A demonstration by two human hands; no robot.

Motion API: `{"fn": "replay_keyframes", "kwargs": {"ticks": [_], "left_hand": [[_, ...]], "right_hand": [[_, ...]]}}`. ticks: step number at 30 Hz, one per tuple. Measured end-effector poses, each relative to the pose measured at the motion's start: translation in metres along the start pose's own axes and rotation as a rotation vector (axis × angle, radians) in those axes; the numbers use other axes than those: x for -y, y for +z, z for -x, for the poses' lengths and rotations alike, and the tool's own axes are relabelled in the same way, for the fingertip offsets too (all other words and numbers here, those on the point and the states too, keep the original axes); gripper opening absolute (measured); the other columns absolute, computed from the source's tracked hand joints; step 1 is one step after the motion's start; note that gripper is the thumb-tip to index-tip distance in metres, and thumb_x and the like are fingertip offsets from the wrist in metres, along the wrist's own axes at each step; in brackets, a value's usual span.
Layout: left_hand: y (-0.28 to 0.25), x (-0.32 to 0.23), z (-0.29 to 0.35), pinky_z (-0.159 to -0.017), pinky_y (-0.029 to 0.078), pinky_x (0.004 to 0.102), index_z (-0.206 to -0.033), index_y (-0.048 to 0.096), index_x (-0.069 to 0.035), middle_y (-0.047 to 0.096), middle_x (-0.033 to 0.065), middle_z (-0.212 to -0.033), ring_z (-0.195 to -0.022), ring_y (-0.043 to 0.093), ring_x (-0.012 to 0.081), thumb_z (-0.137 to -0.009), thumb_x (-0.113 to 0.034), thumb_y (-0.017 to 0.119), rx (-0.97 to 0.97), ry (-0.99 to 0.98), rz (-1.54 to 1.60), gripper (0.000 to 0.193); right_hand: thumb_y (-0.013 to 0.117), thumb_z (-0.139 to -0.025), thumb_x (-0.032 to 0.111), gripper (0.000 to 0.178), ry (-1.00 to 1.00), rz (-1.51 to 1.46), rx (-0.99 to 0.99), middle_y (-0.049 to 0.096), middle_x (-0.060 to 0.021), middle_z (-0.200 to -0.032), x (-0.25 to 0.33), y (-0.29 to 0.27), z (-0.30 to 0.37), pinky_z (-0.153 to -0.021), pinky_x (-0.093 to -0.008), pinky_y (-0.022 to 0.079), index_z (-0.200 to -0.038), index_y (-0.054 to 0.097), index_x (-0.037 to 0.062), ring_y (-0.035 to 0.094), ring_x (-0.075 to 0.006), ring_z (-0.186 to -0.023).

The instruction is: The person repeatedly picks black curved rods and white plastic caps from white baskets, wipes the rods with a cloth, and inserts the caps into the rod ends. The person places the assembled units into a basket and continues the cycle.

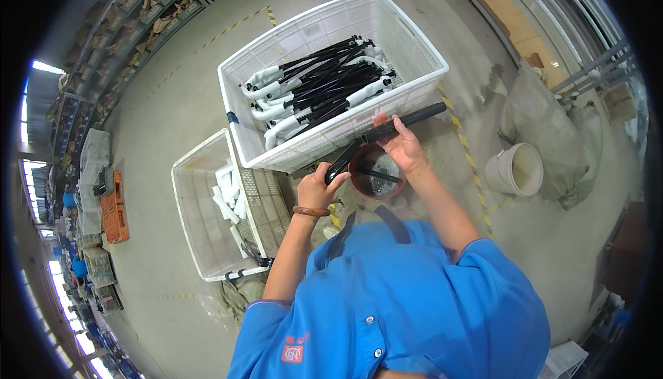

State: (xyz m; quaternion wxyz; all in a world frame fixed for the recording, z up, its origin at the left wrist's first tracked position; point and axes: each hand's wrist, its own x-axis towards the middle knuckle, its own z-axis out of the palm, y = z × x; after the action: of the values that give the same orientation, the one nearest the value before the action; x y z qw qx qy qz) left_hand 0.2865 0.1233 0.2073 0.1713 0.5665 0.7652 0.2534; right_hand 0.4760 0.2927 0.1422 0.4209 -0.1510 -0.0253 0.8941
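In front of my chest a long black tube [343,161] slants up from left to right, with a bend near its lower left end. My left hand [316,190] is closed round that lower end. My right hand [402,146] grips the thicker black sleeve-like section [423,114] further up, thumb on top; whether this is one piece with the tube I cannot tell. Just below the tube, a dark red bucket [399,190] holds cloudy liquid and a black piece. Beyond my hands, a large white crate [407,89] contains many black tubes [331,79] with white-wrapped bent ends.
A second white crate [186,220] at left holds white foam-like pieces [224,196]. To the right stand a cream bucket [514,170] and a large plastic bag [539,130]. Shelves with bins [152,13] line the far left; an orange pallet [114,206] leans there.
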Motion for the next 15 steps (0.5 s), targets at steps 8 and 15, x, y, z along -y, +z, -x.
{"fn": "replay_keyframes", "kwargs": {"ticks": [8, 15], "left_hand": [[0.001, -0.018, -0.005, -0.055, 0.049, 0.0463, -0.090, 0.058, -0.004, 0.064, 0.0175, -0.066, -0.062, 0.063, 0.0398, -0.083, -0.049, 0.070, -0.060, 0.067, -0.044, 0.047], [-0.013, -0.015, -0.009, -0.053, 0.048, 0.0455, -0.088, 0.059, -0.004, 0.062, 0.0177, -0.062, -0.060, 0.062, 0.0393, -0.082, -0.048, 0.072, -0.093, 0.071, -0.034, 0.046]], "right_hand": [[0.057, -0.098, 0.023, 0.028, -0.004, 0.381, -0.016, 0.067, -0.0122, -0.104, 0.003, 0.028, -0.016, -0.089, -0.0395, 0.055, -0.112, 0.059, -0.0017, 0.065, -0.0234, -0.103], [0.059, -0.097, 0.025, 0.029, 0.165, 0.394, 0.003, 0.068, -0.0138, -0.106, -0.004, 0.026, -0.035, -0.087, -0.0368, 0.056, -0.109, 0.062, -0.0018, 0.066, -0.0241, -0.102]]}}
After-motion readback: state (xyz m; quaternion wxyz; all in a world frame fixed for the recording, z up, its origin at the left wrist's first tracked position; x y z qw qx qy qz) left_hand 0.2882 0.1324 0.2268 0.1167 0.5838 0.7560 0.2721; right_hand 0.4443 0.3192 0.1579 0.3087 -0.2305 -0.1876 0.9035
